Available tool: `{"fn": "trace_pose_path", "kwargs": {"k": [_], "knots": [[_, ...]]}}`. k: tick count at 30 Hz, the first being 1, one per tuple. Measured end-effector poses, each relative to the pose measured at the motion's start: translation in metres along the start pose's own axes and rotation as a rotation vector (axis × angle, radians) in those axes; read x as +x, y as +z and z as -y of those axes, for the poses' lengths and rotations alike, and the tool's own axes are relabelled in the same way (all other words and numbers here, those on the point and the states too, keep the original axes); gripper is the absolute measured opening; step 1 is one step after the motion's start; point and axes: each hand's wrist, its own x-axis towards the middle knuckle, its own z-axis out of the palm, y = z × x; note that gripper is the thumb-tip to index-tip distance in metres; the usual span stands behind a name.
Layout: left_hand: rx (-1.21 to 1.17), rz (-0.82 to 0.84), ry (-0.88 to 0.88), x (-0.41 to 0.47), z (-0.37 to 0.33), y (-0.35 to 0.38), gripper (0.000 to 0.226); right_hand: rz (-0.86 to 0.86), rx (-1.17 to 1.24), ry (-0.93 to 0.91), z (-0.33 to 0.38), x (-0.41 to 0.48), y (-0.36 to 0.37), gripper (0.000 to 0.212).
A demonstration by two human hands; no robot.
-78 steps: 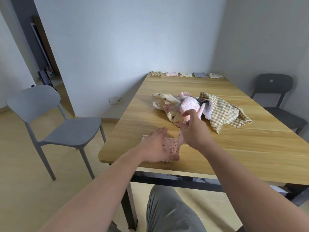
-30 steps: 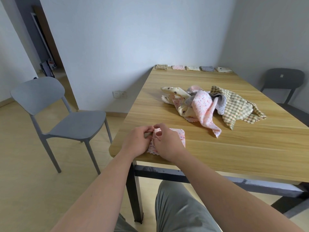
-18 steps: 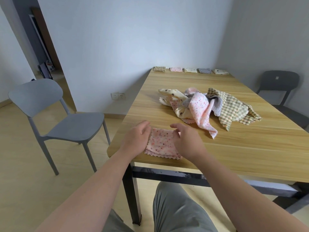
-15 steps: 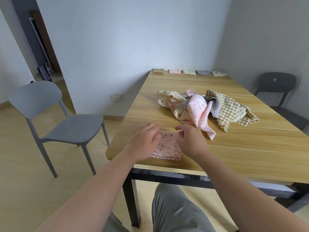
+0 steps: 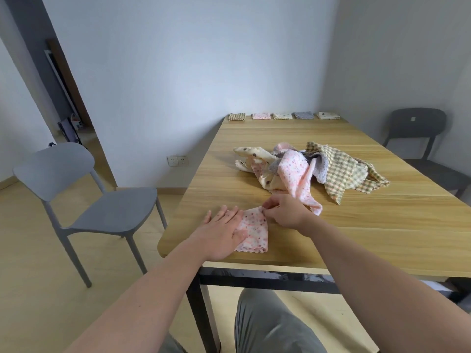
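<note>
Near the front edge of the bench (image 5: 356, 238), pressing down flat with the left hand (image 5: 224, 233), fingers straight, on the left part of the small pink dotted cloth (image 5: 254, 233). Pinching that cloth's far corner with the right hand (image 5: 285, 212), fingers and thumb curled. Further out at 1 o'clock, lying heaped, a pile of loose cloths (image 5: 305, 169); at 12 o'clock, sitting along the far edge, a row of folded cloths (image 5: 283, 115).

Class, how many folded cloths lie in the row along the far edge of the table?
5, in a row at the far edge of the table, left to right: checked cloth, pink cloth, cream cloth, grey cloth, pale spotted cloth. None seems hidden.
</note>
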Motion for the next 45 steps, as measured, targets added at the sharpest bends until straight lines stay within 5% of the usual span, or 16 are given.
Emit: {"fn": "trace_pose_path", "kwargs": {"k": [4,10,19,23,27,36,41,45], "knots": [[-0.032,0.011,-0.005,0.003,0.001,-0.003,0.061,0.144,0.189,0.101,0.006,0.006,-0.009,0.022],[-0.049,0.013,-0.008,0.007,-0.002,-0.003,0.061,0.289,0.026,0.106,0.007,0.016,-0.012,0.036],[-0.043,-0.019,-0.019,0.006,0.0,0.006,0.058,0.149,-0.142,0.105,0.011,0.009,-0.004,0.034],[-0.099,-0.026,-0.062,0.006,-0.006,0.006,0.058,0.073,0.015,0.171,0.012,-0.005,-0.001,0.026],[-0.129,-0.028,-0.124,0.006,-0.013,0.005,0.057,0.11,0.102,0.238,0.016,-0.021,0.003,0.045],[-0.156,-0.027,-0.151,0.003,-0.012,0.005,0.062,-0.016,-0.131,0.125,0.008,-0.031,0.015,0.063],[-0.116,-0.206,-0.025,-0.001,-0.004,0.006,0.061,-0.233,-0.436,-0.195,-0.002,-0.046,0.029,0.054],[-0.047,-0.074,0.01,0.001,-0.003,0.009,0.061,0.118,-0.651,-0.235,-0.01,-0.049,0.033,0.072]]}}
